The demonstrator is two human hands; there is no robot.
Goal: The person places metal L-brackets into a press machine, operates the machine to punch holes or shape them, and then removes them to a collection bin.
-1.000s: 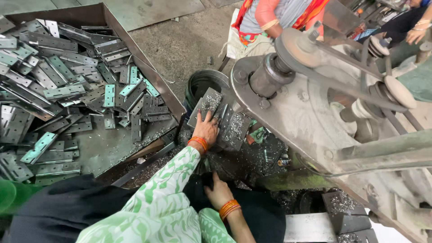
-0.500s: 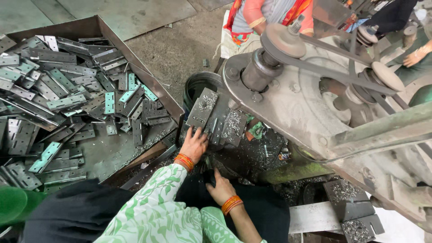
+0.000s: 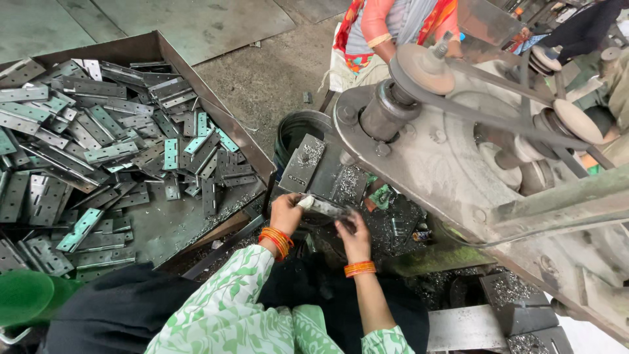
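We find the left hand (image 3: 285, 213) and the right hand (image 3: 354, 237) both closed on one flat metal plate (image 3: 325, 207), held level between them just in front of the belt-driven machine (image 3: 458, 170). The left grip pinches the plate's near end with thumb and fingers; the right grip holds the opposite end from below, fingers curled, so we cannot see how tightly. The plate sits clear of the tray, over the dark work area below the machine's steel block (image 3: 321, 174).

In our judgement the step in hand is presenting a single plate to the machine. The next move would call for squaring the plate's edges and keeping fingers away from the running belt (image 3: 498, 115) and pulleys.

Materials: the plate is dull grey steel, thin and rectangular, dusted with bright swarf. The open metal tray (image 3: 216, 118) at left holds a loose heap of hinge leaves (image 3: 98, 157), grey and pale green, pierced with round holes. The machine body is cast, oily and grime-coated. Orange bangles (image 3: 278, 240) ring both wrists; the sleeve (image 3: 223, 301) is green-and-white print. Another person (image 3: 386, 29) sits beyond
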